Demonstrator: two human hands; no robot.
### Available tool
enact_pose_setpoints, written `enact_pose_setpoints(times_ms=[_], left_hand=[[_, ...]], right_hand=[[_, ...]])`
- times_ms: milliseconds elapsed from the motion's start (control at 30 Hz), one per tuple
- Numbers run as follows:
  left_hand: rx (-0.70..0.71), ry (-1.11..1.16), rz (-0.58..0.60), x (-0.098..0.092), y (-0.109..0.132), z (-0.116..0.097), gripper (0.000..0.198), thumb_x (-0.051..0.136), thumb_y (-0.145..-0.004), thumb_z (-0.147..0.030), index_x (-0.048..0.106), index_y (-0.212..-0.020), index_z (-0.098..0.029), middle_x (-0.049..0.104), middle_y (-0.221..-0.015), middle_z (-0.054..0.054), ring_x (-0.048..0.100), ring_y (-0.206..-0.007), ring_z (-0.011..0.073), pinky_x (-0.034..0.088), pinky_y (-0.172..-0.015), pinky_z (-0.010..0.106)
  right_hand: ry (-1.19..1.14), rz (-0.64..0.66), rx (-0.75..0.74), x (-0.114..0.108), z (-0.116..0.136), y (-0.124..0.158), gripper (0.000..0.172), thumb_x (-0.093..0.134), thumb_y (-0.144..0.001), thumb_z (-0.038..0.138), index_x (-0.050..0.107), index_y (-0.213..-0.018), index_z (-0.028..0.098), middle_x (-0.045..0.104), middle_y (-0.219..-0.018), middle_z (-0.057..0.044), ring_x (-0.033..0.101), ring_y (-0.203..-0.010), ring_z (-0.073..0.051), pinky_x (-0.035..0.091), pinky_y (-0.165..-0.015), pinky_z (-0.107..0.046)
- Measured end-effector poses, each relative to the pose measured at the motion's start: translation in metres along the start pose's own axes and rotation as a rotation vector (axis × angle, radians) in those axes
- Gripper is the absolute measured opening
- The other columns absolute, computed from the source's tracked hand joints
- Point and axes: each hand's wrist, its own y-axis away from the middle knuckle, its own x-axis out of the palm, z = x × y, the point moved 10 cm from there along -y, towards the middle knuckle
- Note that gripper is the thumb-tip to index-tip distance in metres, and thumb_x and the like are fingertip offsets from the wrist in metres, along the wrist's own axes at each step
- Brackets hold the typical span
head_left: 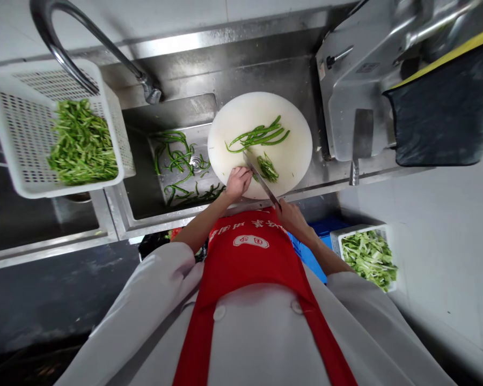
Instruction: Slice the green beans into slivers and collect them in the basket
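- Nearest is the person's white jacket with a red cloth apron over it.
- The right hand is closed firmly around the handle of a long, narrow metal knife, whose blade points forward and to the left.
- The left hand rests at the near left part of a round white cutting board, just beside the blade. Its fingers are curled down; what is under them, and how tightly they press, one cannot tell.
- Also on this board, right of the blade, lies a small heap of thin-cut green pieces.
- Beyond the heap, several long, slender green peppers lie whole, side by side.
- To the left, more loose green peppers are spread in a stainless-steel sink.
- Farther left stands a white perforated plastic basket, which contains many green slices.
- On the right side lies a broad-bladed metal cleaver.
- Over the sink bends a curved chrome tap.
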Motion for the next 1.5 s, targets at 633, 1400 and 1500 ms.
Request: enact_pose_setpoints(times_ms=[633, 1400, 1500], left_hand=[[-0.031, 0.242, 0.084, -0.041, 0.018, 0.028, 0.032, 0.038, -0.101, -0.022, 0.067, -0.114, -0.020, 0.062, -0.120, 0.010, 0.057, -0.114, 0.0214, 0.052, -0.100, 0.040], [0.040, 0.097, 0.153, -0.011, 0.029, -0.001, 0.026, 0.048, -0.102, -0.032, 0.070, -0.106, -0.018, 0.064, -0.106, 0.011, 0.056, -0.105, 0.0236, 0.050, -0.096, 0.042], [0.005, 0.090, 0.127, -0.011, 0.031, 0.000, 0.026, 0.048, -0.102, -0.032, 0.070, -0.106, -0.018, 0.064, -0.106, 0.012, 0.057, -0.104, 0.0240, 0.050, -0.094, 0.043]], right_hand=[[-0.017, 0.011, -0.008, -0.002, 0.004, -0.009, 0.034, 0.030, -0.109, 0.034, 0.057, -0.118, 0.016, 0.073, -0.100, -0.013, 0.068, -0.090, -0.024, 0.038, -0.073, -0.028], [0.059, -0.027, 0.017, -0.014, -0.004, -0.007, 0.038, 0.028, -0.109, 0.038, 0.058, -0.119, 0.016, 0.073, -0.096, -0.013, 0.068, -0.085, -0.024, 0.037, -0.072, -0.028], [0.058, -0.014, 0.004, -0.009, 0.000, -0.006, 0.037, 0.029, -0.109, 0.037, 0.057, -0.120, 0.015, 0.073, -0.097, -0.013, 0.068, -0.087, -0.024, 0.037, -0.073, -0.028]])
